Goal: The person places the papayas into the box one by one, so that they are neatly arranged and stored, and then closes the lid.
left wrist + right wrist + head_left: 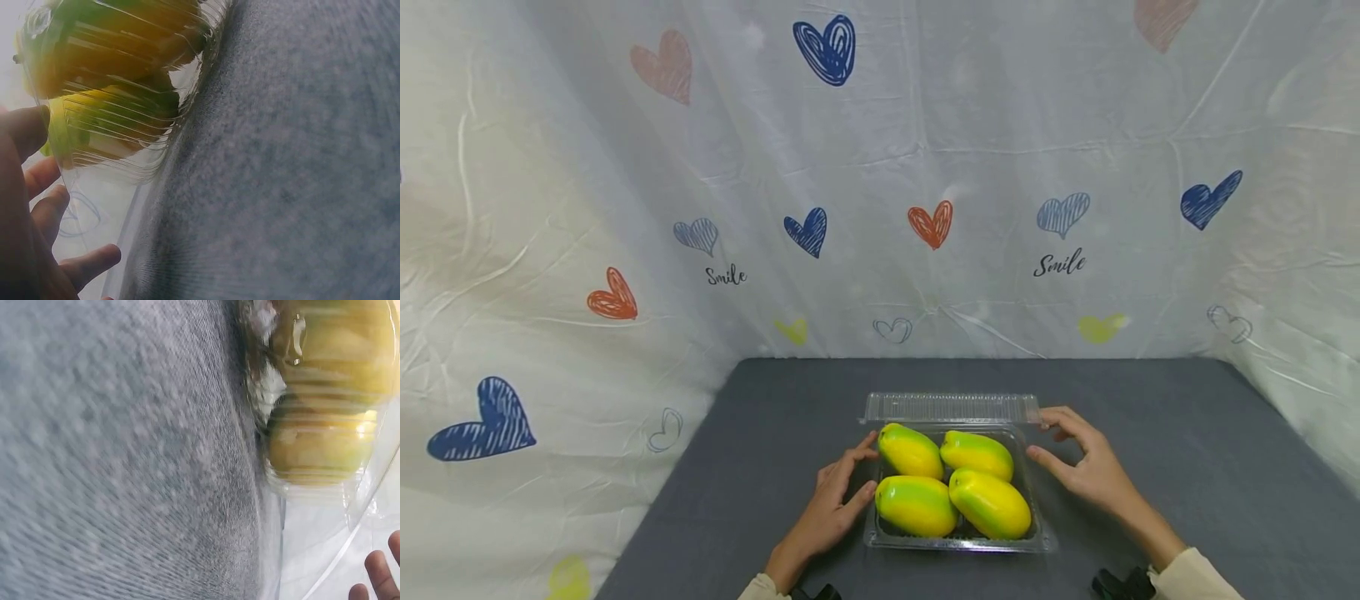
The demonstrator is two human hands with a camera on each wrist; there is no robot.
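Observation:
Several green-yellow mangoes [915,506] lie in a clear plastic clamshell box [962,545] in the head view. Its ribbed lid [951,407] is raised at the back. My left hand [833,502] rests along the box's left side, fingers spread; in the left wrist view, the thumb [28,130] touches the clear rim. On the right, my right hand [1090,468] has its fingertips at the right end of the lid and its thumb near the box's rim. Only a few of its fingers [380,575] show in the right wrist view; whether they touch the lid is unclear.
The box stands on a dark grey cloth-covered table [775,417]. Behind and to the left hangs a white curtain [850,150] printed with hearts. A black wrist device [1123,583] sits at the right sleeve.

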